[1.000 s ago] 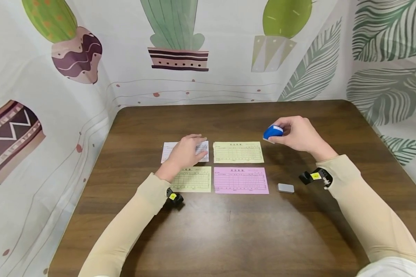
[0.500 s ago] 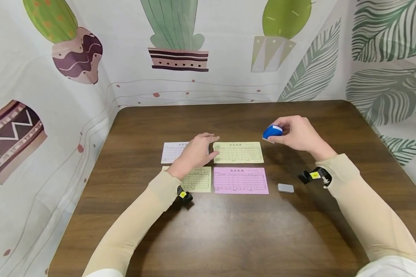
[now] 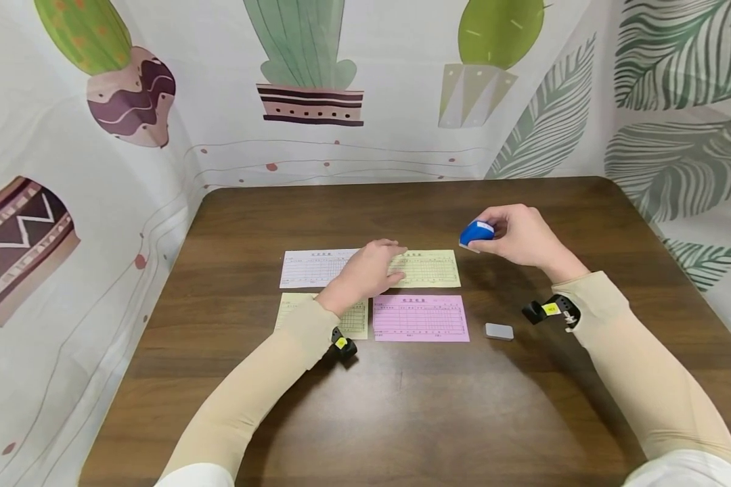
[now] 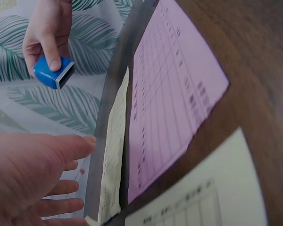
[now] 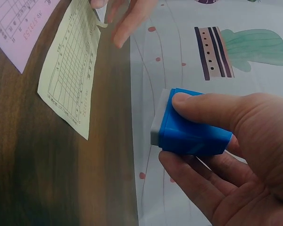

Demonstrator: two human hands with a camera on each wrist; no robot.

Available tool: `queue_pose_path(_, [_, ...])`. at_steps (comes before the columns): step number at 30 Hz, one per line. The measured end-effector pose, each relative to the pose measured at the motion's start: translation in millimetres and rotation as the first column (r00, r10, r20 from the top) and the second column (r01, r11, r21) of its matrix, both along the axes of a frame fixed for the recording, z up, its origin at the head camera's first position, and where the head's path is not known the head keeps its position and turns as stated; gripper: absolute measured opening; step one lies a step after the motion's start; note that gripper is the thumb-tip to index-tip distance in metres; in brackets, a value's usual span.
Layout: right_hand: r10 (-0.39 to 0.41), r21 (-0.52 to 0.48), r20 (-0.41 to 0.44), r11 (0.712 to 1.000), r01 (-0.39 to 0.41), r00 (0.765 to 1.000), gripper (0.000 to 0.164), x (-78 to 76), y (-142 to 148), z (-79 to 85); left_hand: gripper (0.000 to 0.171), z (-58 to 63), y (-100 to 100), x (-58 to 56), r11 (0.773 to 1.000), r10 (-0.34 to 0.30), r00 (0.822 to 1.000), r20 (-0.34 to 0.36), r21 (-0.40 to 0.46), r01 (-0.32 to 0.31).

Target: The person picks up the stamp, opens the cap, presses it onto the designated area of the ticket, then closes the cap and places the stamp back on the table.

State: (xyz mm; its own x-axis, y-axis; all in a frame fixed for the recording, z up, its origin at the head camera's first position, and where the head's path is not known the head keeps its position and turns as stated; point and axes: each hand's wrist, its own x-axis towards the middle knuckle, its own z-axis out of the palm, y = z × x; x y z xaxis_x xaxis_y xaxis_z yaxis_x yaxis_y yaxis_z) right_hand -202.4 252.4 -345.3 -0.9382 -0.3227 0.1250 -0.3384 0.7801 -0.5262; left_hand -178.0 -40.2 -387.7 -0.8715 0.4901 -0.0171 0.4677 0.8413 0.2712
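Meanwhile, the right hand [image 3: 524, 237] grips a blue stamp [image 3: 478, 232] held above the table [image 3: 402, 406], while the left hand [image 3: 368, 270] rests relaxed fingers on the upper yellow form [image 3: 432, 268], 1 of 4 slips.

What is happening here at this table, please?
A person sits at a brown table with four paper forms laid in two rows. The right hand holds a blue stamp in the air, above the table and to the right of the forms. The left hand lies flat, with straight fingers, on the left end of the upper yellow form. Beside it lie a white form, a pink form and a second yellow form. A small grey cap rests near the pink form.
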Motion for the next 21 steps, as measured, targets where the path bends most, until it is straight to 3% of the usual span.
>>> queue_pose_path(9, [-0.002,-0.005,0.006,1.0,0.002,1.0,0.034,0.3,2.7,-4.5,0.052,-7.3,18.1,-2.7,0.997,-0.023,0.998,-0.05,-0.073,0.019])
queue_pose_path(21, [0.015,-0.002,0.001,1.0,-0.015,1.0,0.033,4.3,1.9,-8.1,0.046,-16.7,25.5,-2.8,0.993,0.004,1.0,-0.029,-0.117,-0.007])
